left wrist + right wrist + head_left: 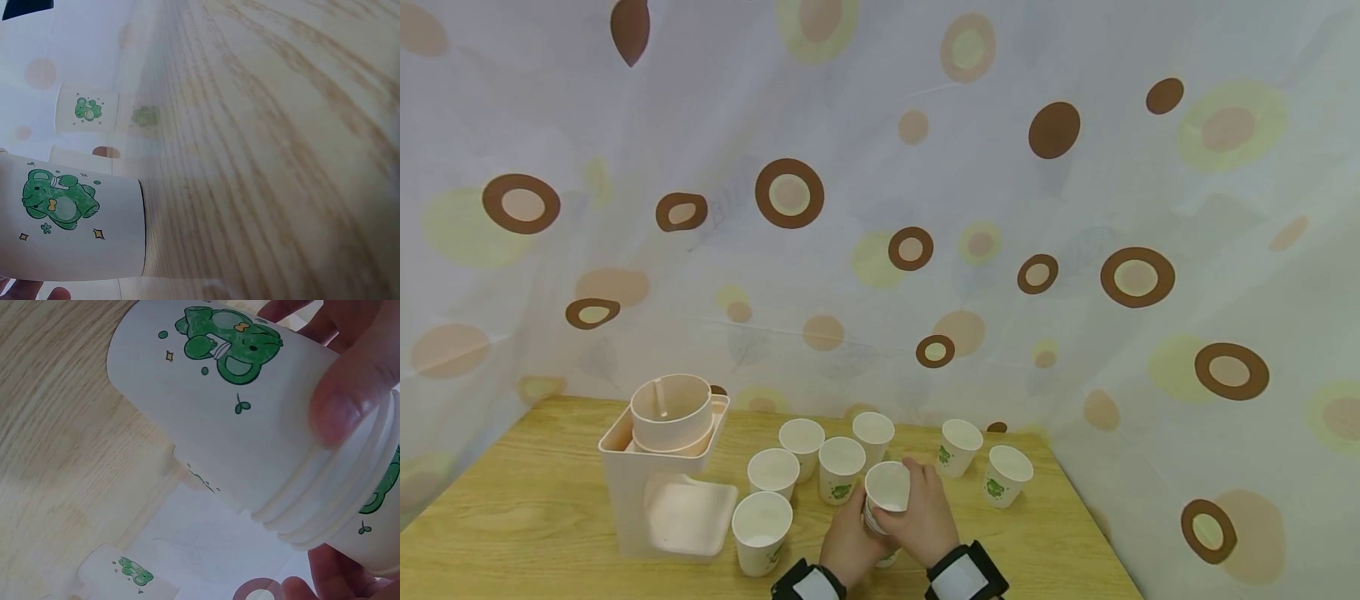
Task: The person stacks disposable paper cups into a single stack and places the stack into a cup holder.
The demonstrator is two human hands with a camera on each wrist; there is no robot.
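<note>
In the head view both hands meet around a short stack of nested white paper cups [889, 487]. My left hand [852, 537] grips it from the left side and my right hand [927, 518] from the right. Several stacked rims of the cups [312, 512] show in the right wrist view, with a thumb [340, 412] pressed near them and a green bear print on the wall. The left wrist view has a bear-printed cup [75, 219] close up, with fingertips [59, 294] at its lower edge. Part of another cup [886, 560] shows below the hands.
Left of the hands, several white paper cups [762, 533] stand upright in a loose group. Two cups, one of them nearer the right edge [1006, 479], stand on the right. A pale pink container [632, 500] with a round insert is on the wooden table [512, 517], before a patterned cloth [850, 325].
</note>
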